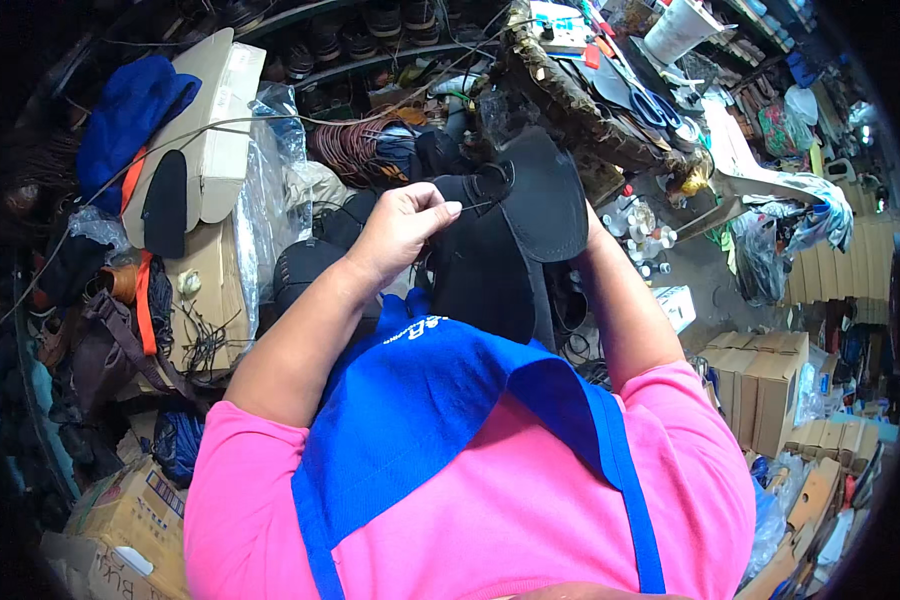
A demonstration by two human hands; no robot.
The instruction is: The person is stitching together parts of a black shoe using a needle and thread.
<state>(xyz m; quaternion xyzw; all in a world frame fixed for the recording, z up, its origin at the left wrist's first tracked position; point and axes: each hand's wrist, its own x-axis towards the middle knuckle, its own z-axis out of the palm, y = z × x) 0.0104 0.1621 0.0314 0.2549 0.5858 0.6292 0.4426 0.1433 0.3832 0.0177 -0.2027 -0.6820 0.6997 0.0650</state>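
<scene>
A black shoe [542,198] is held up in front of my chest, its broad stitched flap facing me. My left hand [410,222] pinches a thin black lace [478,205] between thumb and forefinger, and the lace runs to the shoe beside its opening. On the shoe's other side my right hand [587,236] grips it from behind, its fingers mostly hidden by the black material. More black shoe pieces [310,270] lie left of my left wrist. A blue apron [420,390] covers my lap below the shoe.
Cardboard [232,130] leans at the left beside a black sole-shaped piece [166,205] and a blue cloth [135,110]. Coiled brown cord [355,150] lies beyond my hands. Scissors [655,108] rest on a cluttered bench at the far right. Small bottles [640,230] and boxes [760,385] stand right.
</scene>
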